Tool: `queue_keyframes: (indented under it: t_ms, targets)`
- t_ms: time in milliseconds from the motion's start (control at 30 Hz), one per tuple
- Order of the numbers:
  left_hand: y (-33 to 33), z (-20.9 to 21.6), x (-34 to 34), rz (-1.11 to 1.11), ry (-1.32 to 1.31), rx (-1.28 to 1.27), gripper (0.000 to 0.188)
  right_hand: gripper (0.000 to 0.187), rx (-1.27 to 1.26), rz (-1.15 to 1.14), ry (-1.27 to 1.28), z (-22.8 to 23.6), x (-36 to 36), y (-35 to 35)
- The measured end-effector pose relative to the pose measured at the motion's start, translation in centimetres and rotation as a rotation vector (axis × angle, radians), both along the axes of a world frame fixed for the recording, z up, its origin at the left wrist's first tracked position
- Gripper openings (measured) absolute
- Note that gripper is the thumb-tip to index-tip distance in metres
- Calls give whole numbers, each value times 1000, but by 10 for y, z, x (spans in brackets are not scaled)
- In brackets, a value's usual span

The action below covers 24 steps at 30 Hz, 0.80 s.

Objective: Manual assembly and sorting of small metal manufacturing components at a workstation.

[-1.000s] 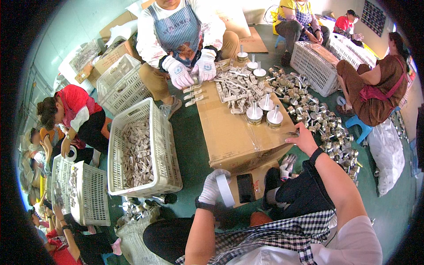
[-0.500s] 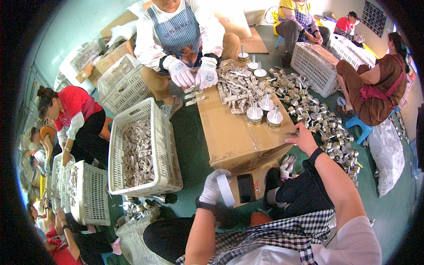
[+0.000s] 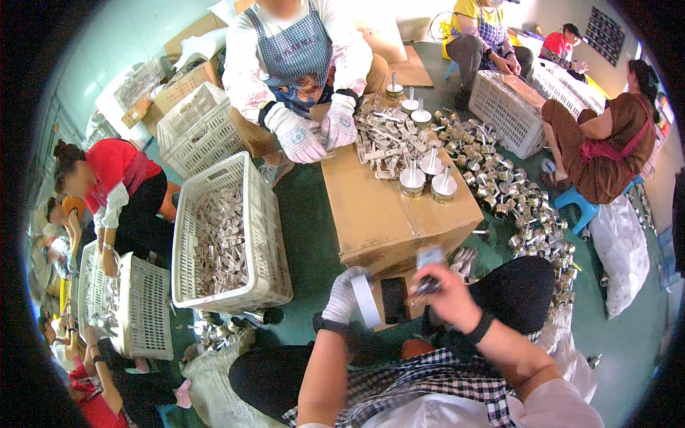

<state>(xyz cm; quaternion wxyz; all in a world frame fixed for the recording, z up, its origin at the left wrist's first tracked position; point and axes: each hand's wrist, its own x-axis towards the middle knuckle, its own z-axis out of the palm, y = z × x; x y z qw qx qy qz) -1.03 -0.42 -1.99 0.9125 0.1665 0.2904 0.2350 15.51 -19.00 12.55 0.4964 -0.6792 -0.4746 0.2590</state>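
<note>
In front of the cardboard box (image 3: 360, 203): gloved left hand (image 3: 341, 298) curled around smooth white roll (image 3: 367, 302); no loose strip shows.
Right hand (image 3: 455, 299): bare, closed on dark object (image 3: 429, 285); blurred, kind unclear.
Box top: six stemmed metal pieces (image 3: 412, 182) set upright, discs pale; flat clips (image 3: 392, 135) heaped.
Floor: shiny metal parts (image 3: 510, 189), many, loose; apparently left unsorted.
Crate (image 3: 270, 235): slatted white plastic, well filled.

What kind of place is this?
Probably a small workshop or factory: a white plastic crate holds lots of little pieces, and shiny metal parts lie heaped beside a cardboard box.
</note>
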Motion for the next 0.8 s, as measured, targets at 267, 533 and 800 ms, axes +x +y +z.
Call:
queue_keyframes:
  t_ms: [267, 533, 800]
  targets:
    - [-6, 27, 2, -40, 115, 28, 16, 48, -64, 16, 236, -37, -68, 16]
    - [-8, 39, -3, -66, 130, 24, 20, 45, 164, 126, 676, -71, -78, 22]
    - [-7, 38, -2, -74, 126, -46, 19, 41, 80, 100, 260, -73, -76, 17]
